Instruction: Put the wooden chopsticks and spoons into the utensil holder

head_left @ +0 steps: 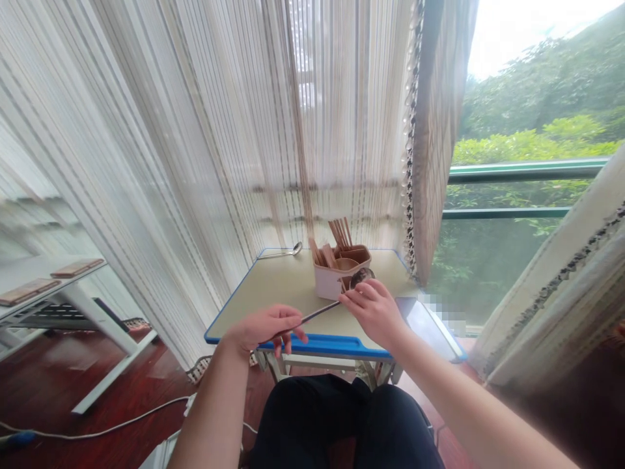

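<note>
A long-handled metal ladle (320,314) slants across in front of me, above the near part of the table. My left hand (271,326) is closed around the end of its handle, some fingers hanging loosely below. Close to the ladle's head, my right hand (374,307) grips the upper handle and hides part of the bowl. Whether that bowl is pierced, I cannot tell. Just behind it stands a pinkish-white utensil box (327,281) with brown compartments. Wooden chopsticks (340,233) and wooden spatula-like pieces (322,254) stick up from it.
A second metal ladle (295,249) lies at the back left of the blue-edged table (273,286). A tablet-like flat panel (427,322) rests at the right. Striped curtains (234,130) hang behind. Another desk (29,273) stands left, and a white cable (112,426) crosses the floor.
</note>
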Motion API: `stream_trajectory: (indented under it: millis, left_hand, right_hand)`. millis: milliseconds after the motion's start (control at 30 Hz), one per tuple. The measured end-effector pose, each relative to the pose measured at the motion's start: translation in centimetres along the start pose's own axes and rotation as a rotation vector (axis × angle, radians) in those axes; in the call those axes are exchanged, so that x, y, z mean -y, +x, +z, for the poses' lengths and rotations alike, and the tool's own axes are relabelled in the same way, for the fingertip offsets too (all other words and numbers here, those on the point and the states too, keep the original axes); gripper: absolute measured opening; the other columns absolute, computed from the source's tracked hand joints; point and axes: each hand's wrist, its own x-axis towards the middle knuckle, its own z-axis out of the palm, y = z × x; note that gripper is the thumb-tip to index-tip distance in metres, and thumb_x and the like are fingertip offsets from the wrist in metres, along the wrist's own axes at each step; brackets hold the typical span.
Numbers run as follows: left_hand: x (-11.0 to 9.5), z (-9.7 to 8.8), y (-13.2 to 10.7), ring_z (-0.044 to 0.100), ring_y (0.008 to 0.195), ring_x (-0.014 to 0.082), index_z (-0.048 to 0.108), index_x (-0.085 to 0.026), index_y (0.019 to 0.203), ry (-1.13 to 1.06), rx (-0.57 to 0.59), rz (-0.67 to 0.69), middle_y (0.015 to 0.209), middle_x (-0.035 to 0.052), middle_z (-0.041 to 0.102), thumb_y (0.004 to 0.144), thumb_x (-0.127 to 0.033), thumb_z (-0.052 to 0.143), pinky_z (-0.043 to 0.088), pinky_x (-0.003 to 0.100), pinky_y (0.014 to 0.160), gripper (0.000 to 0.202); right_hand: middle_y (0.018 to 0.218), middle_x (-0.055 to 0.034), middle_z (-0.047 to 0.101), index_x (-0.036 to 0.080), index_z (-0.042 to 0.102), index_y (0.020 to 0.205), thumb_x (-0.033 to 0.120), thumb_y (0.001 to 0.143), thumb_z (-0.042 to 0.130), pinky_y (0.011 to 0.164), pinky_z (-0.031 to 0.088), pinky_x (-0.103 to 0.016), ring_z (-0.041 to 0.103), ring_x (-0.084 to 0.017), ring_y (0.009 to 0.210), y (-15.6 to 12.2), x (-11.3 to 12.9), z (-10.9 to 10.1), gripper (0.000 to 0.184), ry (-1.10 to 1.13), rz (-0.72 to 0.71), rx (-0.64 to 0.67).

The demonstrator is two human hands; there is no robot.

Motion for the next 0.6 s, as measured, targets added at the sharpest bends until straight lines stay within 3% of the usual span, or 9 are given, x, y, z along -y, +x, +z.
stream_trajectory:
  millis: [100,200,300,367,433,500,600]
  left_hand:
    - [0.2,2.4,0.6,0.047,0.038,0.0064,0.059,-0.013,0.08,0.032,0.081,-0.011,0.061,0.0043,0.062,0.073,-0.046,0.056,0.035,0.016,0.035,0.034]
    - [1.0,4.3,1.3,0.044,0.039,0.005,0.058,-0.013,0.082,0.018,-0.014,0.077,0.062,0.0021,0.06,0.074,-0.048,0.054,0.03,0.015,0.033,0.036]
    - [2.1,5.7,2.2,0.037,0.039,0.0035,0.06,-0.013,0.083,0.037,-0.084,0.145,0.065,0.0023,0.059,0.075,-0.049,0.052,0.024,0.015,0.033,0.038]
    - [2.7,6.5,2.8,0.033,0.039,0.0028,0.062,-0.012,0.078,0.055,-0.125,0.21,0.065,0.0028,0.058,0.077,-0.049,0.05,0.022,0.016,0.035,0.039]
    - [3.2,7.3,3.5,0.032,0.04,0.0028,0.063,-0.012,0.075,0.066,-0.177,0.284,0.067,0.0034,0.058,0.078,-0.05,0.048,0.023,0.018,0.038,0.041]
    - [3.6,8.1,4.3,0.033,0.041,0.0039,0.064,-0.012,0.078,0.071,-0.231,0.324,0.067,0.0032,0.058,0.078,-0.052,0.047,0.024,0.019,0.04,0.043]
    - [4.0,9.5,5.6,0.043,0.048,0.0088,0.066,-0.015,0.084,0.153,-0.344,0.376,0.066,0.0034,0.06,0.078,-0.052,0.047,0.033,0.021,0.045,0.042]
  right_hand:
    - [0.103,-0.0008,0.065,0.024,0.058,0.109,0.017,0.086,0.045,0.1,0.028,-0.036,0.047,-0.018,0.103,-0.8,-0.3,0.3,0.028,-0.002,0.029,-0.049]
    - [0.115,-0.0002,0.06,0.027,0.058,0.111,0.014,0.082,0.049,0.105,0.025,-0.04,0.04,-0.02,0.116,-1.6,-0.3,0.1,0.033,0.017,0.135,-0.122]
    - [0.128,-0.0035,0.049,0.028,0.057,0.111,0.016,0.078,0.052,0.105,0.024,-0.048,0.034,-0.025,0.123,-2.3,-0.3,-0.1,0.036,0.089,0.334,-0.251]
    - [0.133,-0.008,0.041,0.025,0.054,0.112,0.021,0.077,0.053,0.103,0.026,-0.051,0.032,-0.028,0.124,-2.6,-0.7,-0.1,0.036,0.187,0.557,-0.396]
    - [0.133,-0.0132,0.039,0.021,0.048,0.118,0.028,0.077,0.053,0.097,0.034,-0.05,0.039,-0.028,0.119,-2.8,-1.4,0.0,0.042,0.384,0.808,-0.506]
    - [0.123,-0.0156,0.048,0.018,0.042,0.122,0.036,0.079,0.051,0.085,0.045,-0.046,0.053,-0.025,0.104,-2.7,-2.4,0.0,0.047,0.71,0.979,-0.492]
    - [0.096,-0.0106,0.063,0.016,0.051,0.109,0.044,0.081,0.048,0.071,0.052,-0.039,0.061,-0.019,0.078,-2.7,-3.8,-0.7,0.04,1.104,1.026,-0.377]
